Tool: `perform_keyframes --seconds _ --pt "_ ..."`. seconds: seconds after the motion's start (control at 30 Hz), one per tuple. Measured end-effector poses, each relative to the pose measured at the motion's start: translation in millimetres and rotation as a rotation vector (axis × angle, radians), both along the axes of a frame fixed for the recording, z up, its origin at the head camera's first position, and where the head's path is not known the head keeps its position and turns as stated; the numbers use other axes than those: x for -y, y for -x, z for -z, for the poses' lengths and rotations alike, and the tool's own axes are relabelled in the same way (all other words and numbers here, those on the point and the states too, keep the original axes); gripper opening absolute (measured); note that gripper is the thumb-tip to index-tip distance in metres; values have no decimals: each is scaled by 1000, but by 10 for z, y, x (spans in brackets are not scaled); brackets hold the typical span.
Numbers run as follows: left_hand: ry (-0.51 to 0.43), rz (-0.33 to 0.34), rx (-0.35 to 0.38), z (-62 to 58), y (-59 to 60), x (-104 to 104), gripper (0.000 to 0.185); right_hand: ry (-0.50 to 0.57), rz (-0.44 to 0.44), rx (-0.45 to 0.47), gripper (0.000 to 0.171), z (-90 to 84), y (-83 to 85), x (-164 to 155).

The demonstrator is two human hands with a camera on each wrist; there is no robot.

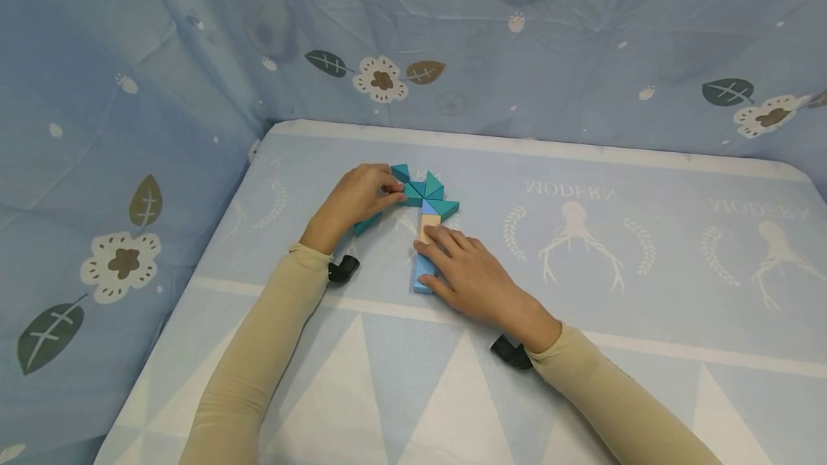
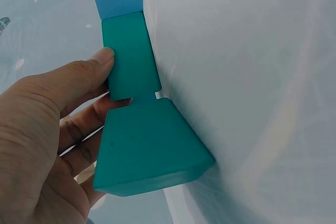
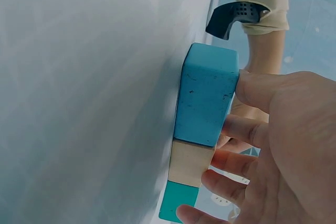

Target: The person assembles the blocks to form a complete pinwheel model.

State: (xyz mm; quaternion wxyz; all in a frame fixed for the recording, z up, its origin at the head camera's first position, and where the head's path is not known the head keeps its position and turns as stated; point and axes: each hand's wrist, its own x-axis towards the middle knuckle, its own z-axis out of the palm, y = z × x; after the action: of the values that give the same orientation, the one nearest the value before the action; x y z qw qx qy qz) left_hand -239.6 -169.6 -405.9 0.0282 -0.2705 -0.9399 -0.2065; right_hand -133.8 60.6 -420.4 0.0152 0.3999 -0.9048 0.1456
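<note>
My left hand (image 1: pixel 358 196) pinches a teal block (image 1: pixel 411 199) at the left side of a flat cluster of teal triangular blocks (image 1: pixel 434 185). In the left wrist view, the thumb (image 2: pixel 100 61) presses that block's face, with other fingers behind it. Below the cluster, a small blue triangle (image 1: pixel 428 208), a wooden block (image 1: pixel 428 224) and a long blue block (image 1: pixel 423 275) form a line. My right hand (image 1: pixel 472 271) rests on this line, its fingers extended over the wooden and blue blocks. The right wrist view shows the thumb against the blue block (image 3: pixel 207 95).
A loose teal block (image 1: pixel 367 224) lies below my left hand. Another teal triangle (image 1: pixel 400 172) sits at the cluster's upper left. Black wrist mounts (image 1: pixel 343 269) are near both cuffs. A patterned cloth covers the table (image 1: pixel 581 293), and a blue curtain (image 1: pixel 517 56) hangs behind it.
</note>
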Motion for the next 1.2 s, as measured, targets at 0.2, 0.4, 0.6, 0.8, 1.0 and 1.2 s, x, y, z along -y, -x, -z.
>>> perform_keyframes --seconds 0.2,0.4,0.6,0.8,1.0,1.2 --pt "3 2 0 -7 -3 -8 22 -2 2 -6 52 9 1 2" --pt "14 10 -16 -15 -14 -19 21 2 1 -14 52 17 4 2" --pt "24 10 -22 -16 -20 -21 21 8 -2 -17 52 21 3 -1" --pt "34 -6 -10 -11 -19 -23 21 8 -1 -13 52 19 2 -2" --pt "50 -13 -8 -11 -17 -31 19 6 -1 -6 52 14 -1 -2" --pt "80 -5 -1 -9 -11 -36 18 11 -2 -8 52 20 -2 -4"
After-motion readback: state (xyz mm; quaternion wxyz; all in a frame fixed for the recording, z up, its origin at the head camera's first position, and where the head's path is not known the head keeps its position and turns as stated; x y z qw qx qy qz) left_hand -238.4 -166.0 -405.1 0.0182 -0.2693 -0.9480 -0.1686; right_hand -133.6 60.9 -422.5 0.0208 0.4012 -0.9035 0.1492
